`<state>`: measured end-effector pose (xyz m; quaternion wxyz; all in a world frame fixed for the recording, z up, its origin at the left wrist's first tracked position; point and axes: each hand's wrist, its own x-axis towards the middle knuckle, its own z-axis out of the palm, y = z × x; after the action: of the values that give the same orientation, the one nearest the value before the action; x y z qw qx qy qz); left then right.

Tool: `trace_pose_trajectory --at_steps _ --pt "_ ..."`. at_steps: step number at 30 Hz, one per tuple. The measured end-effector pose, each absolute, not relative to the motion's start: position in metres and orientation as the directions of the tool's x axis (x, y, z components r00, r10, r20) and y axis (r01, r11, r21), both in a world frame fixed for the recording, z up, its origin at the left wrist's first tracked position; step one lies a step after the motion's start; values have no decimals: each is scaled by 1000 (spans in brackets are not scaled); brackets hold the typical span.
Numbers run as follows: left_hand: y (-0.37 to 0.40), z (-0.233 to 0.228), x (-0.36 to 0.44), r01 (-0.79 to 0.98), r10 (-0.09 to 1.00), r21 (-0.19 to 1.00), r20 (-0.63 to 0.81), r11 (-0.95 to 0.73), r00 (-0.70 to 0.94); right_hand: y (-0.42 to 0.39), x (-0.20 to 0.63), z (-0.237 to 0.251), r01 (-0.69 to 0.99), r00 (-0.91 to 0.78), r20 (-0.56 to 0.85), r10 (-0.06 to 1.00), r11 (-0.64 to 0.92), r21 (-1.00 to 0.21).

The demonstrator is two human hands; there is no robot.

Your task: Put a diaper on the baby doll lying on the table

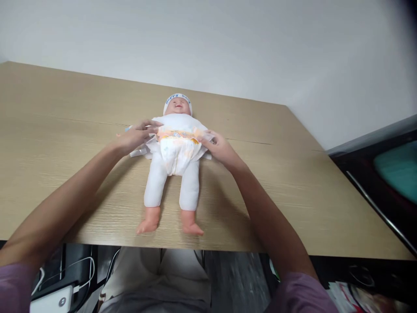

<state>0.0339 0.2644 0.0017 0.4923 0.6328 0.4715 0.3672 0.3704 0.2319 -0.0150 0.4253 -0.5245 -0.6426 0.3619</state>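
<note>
A baby doll (172, 174) in white clothes and a white cap lies on its back on the wooden table (65, 130), feet toward me. A white diaper (177, 150) with an orange printed band wraps its waist. My left hand (135, 135) rests at the doll's left side, fingers on the diaper's side flap. My right hand (220, 148) pinches the diaper's other side flap at the waist. The doll's arms are hidden behind my hands.
A white wall stands behind the table. A dark cabinet with a teal object (395, 167) sits at the right. Below the table's front edge are my lap, a white power bank with a cable (57, 300) at left, and printed papers (355, 298) at right.
</note>
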Motion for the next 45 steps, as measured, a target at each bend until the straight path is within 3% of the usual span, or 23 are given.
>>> trace_pose_trajectory --at_steps 4,7,9,12,15,19,22,25,29,34,37,40,45 --pt "246 17 35 448 941 828 305 -338 148 210 379 -2 528 117 438 891 318 -787" --pt "219 30 45 542 804 611 543 -577 242 181 364 6 631 -24 621 783 494 -598" --pt "203 29 47 531 720 494 551 -689 422 165 353 3 631 -231 610 758 594 -499" --pt "193 13 36 529 686 440 404 -725 605 152 355 -16 596 -390 538 748 650 -471" --pt "191 -2 19 625 727 371 336 -686 599 152 377 -40 607 -331 523 785 602 -519" --pt "185 11 23 741 760 264 443 -617 475 162 400 -58 732 -170 493 853 445 -516" --pt "186 36 56 704 727 288 507 -649 463 175 397 -63 827 -80 480 874 327 -458" --pt "201 50 94 606 674 318 484 -729 557 187 387 -66 883 14 422 907 186 -430" --pt "225 43 124 605 682 318 393 -730 617 195 382 -71 887 153 345 926 25 -462" --pt "231 25 130 669 717 285 412 -687 562 195 389 -69 831 218 166 962 -94 -549" --pt "227 23 131 673 719 278 405 -685 565 194 397 -61 714 101 83 991 -14 -700" --pt "224 25 132 688 735 279 384 -670 559 195 403 -47 456 3 110 994 96 -885" --pt "224 26 133 699 745 277 364 -659 558 210 383 -22 283 -61 136 989 148 -948"
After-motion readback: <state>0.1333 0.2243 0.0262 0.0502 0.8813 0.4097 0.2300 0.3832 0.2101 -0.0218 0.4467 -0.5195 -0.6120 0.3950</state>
